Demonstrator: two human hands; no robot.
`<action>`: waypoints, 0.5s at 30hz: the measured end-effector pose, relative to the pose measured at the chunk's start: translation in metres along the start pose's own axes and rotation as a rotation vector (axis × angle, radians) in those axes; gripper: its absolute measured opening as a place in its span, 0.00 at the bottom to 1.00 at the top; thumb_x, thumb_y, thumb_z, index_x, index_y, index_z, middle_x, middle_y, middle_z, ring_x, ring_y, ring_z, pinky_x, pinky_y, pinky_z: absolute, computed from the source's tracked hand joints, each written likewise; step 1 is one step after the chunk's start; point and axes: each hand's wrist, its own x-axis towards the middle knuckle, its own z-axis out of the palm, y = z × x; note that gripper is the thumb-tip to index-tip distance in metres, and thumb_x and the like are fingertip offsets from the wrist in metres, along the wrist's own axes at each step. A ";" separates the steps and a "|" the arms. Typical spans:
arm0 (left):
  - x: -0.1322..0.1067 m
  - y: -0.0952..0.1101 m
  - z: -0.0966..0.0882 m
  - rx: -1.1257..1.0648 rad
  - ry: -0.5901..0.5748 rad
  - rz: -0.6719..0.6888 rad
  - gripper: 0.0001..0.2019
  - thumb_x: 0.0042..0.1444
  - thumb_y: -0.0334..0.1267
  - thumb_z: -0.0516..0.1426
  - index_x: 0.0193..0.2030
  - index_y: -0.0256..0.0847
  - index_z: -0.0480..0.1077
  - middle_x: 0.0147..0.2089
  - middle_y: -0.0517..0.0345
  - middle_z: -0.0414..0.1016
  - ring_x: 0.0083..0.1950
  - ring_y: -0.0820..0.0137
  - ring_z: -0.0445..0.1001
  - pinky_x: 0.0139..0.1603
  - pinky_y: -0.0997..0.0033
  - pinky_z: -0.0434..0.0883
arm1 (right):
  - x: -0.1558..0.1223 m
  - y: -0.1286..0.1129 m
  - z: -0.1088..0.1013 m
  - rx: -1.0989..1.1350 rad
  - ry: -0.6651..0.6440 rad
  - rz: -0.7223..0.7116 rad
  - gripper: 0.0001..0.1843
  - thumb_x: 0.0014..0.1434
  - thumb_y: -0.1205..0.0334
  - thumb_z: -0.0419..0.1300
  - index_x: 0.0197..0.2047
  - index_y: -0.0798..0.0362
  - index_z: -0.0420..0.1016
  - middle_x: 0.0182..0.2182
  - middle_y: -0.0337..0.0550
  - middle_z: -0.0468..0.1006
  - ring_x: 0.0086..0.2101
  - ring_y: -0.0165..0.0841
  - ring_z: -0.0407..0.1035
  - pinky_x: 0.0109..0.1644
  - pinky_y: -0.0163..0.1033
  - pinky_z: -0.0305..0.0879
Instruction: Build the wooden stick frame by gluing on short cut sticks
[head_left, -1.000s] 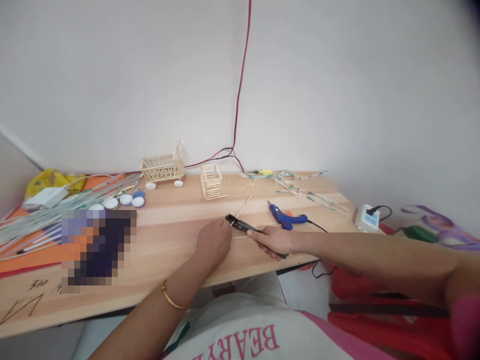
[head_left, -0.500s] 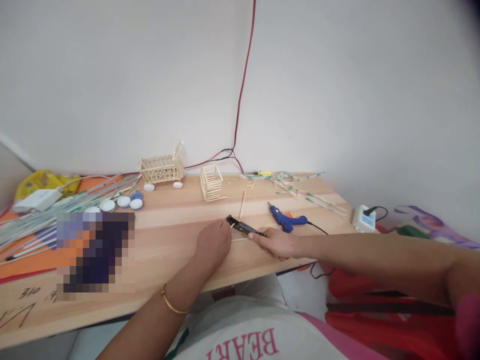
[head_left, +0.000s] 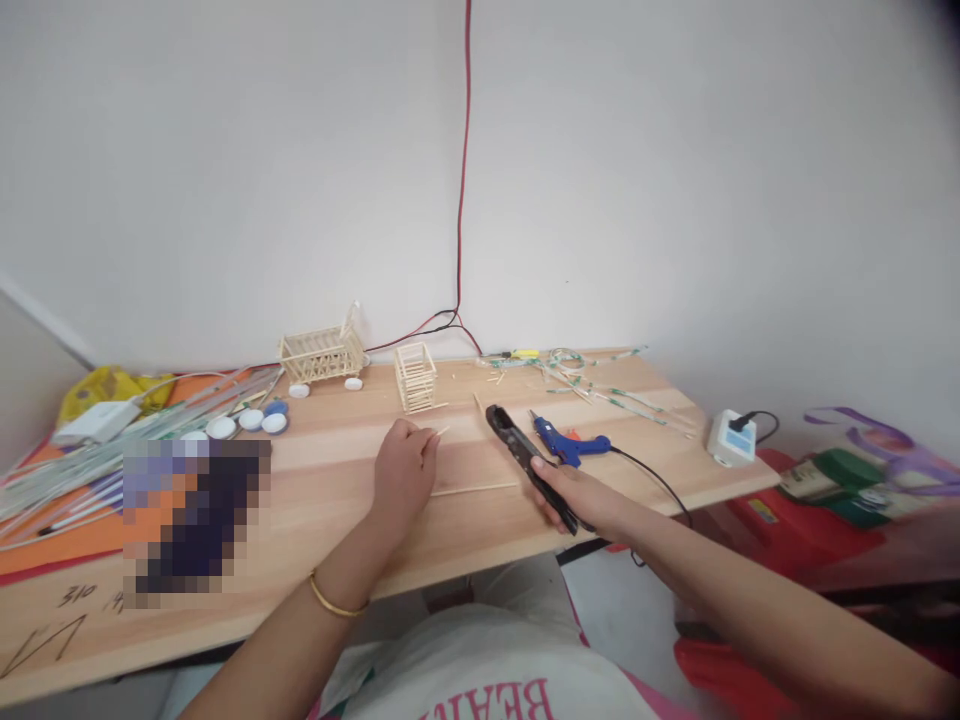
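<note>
My left hand (head_left: 403, 472) rests on the wooden table (head_left: 337, 520), its fingers pinched on a short piece of thin wooden stick (head_left: 441, 432). My right hand (head_left: 581, 495) grips the handles of black cutting pliers (head_left: 517, 450), whose jaws point up and left, away from the left hand. A long thin stick (head_left: 472, 489) lies flat on the table between the two hands. A small open cube frame of sticks (head_left: 416, 376) stands just beyond my left hand.
A blue glue gun (head_left: 566, 443) with its cord lies right of the pliers. A stick-built cart (head_left: 321, 352) with cap wheels stands at the back. Bottle caps (head_left: 251, 420), straws and an orange sheet lie left. A white socket block (head_left: 729, 437) sits at the right edge.
The pliers have lifted off the stick and swung right. My left hand has drawn up and left with a short cut piece. The long stick stays on the table.
</note>
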 end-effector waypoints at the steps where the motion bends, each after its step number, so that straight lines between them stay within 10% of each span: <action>1: 0.007 0.007 -0.001 0.012 -0.042 -0.006 0.14 0.62 0.38 0.47 0.34 0.40 0.73 0.37 0.52 0.71 0.44 0.66 0.69 0.48 0.67 0.65 | -0.003 0.006 -0.002 0.056 0.032 -0.020 0.35 0.54 0.28 0.45 0.25 0.55 0.65 0.14 0.35 0.66 0.15 0.25 0.60 0.20 0.30 0.57; 9: 0.071 0.059 0.017 -0.069 -0.193 -0.133 0.14 0.57 0.37 0.50 0.27 0.37 0.73 0.33 0.49 0.75 0.44 0.63 0.72 0.45 0.66 0.65 | -0.011 0.023 -0.014 0.240 0.032 -0.083 0.34 0.55 0.29 0.46 0.26 0.55 0.66 0.14 0.36 0.67 0.15 0.26 0.61 0.20 0.30 0.56; 15: 0.075 0.068 0.041 -0.403 -0.409 -0.334 0.11 0.57 0.34 0.49 0.29 0.35 0.70 0.34 0.49 0.77 0.38 0.67 0.75 0.40 0.69 0.70 | -0.014 0.024 -0.023 0.196 -0.040 -0.091 0.34 0.55 0.29 0.45 0.25 0.54 0.65 0.14 0.36 0.66 0.16 0.27 0.61 0.19 0.31 0.56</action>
